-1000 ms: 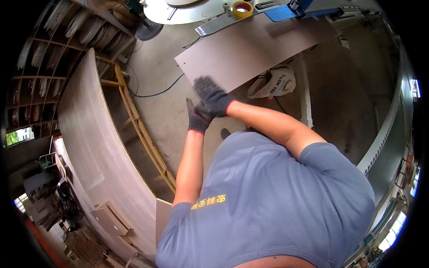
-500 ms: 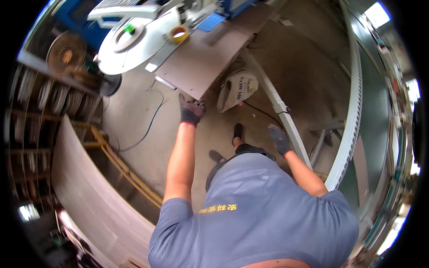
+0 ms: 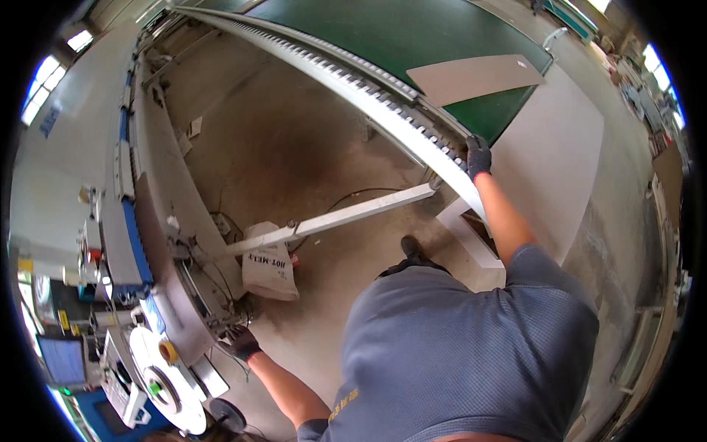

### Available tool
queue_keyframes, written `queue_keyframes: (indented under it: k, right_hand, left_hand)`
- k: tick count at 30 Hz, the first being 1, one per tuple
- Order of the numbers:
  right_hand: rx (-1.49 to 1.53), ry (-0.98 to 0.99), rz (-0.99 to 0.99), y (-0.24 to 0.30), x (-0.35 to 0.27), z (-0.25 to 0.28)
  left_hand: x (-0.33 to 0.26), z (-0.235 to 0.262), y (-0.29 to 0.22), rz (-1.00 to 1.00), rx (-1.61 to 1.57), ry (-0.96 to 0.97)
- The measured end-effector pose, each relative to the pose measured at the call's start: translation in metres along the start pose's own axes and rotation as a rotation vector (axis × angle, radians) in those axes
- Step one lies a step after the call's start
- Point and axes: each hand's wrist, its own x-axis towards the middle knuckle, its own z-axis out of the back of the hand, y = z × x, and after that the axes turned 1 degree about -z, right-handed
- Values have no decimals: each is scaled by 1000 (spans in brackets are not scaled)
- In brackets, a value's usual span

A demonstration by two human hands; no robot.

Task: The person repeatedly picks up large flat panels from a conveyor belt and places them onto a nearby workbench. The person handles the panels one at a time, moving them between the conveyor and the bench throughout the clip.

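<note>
My left hand (image 3: 241, 343), in a dark glove with a red cuff, is at the near corner of a long grey-brown panel (image 3: 179, 302) on the machine at the left. Its fingers are bent about the panel's edge, partly hidden. On the right, my right hand (image 3: 479, 156), gloved the same way, rests at the near end of a long pale roller rail (image 3: 383, 110). Its fingers point away from me along the rail's end. A large light-grey board (image 3: 552, 140) is just right of that hand.
A green table (image 3: 353, 33) carries a grey-brown panel (image 3: 471, 78). A white crossbar (image 3: 353, 219) runs between the machine and rail. Under it, a printed white sack (image 3: 269, 269) lies on the floor with cables. A white reel disc (image 3: 151, 365) and yellow tape roll (image 3: 168, 351) are lower left.
My view has turned right, so the machine now appears on the left. My right hand has moved from over the floor to the rail's end; my left hand stays by the panel's corner.
</note>
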Motion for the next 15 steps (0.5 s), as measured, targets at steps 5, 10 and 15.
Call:
queue_keyframes:
  k: [5,10,15]
  right_hand:
    - [534,-27,-810,-92,74,37]
    - [602,-110,-928,-130,110,54]
    - [651,-103,-1020,-153,146,74]
  left_hand:
    - [-57,-25,111,307,359,274]
    - [-162,-79,245,621,523,177]
    - [-221,-152,320,895,602,578]
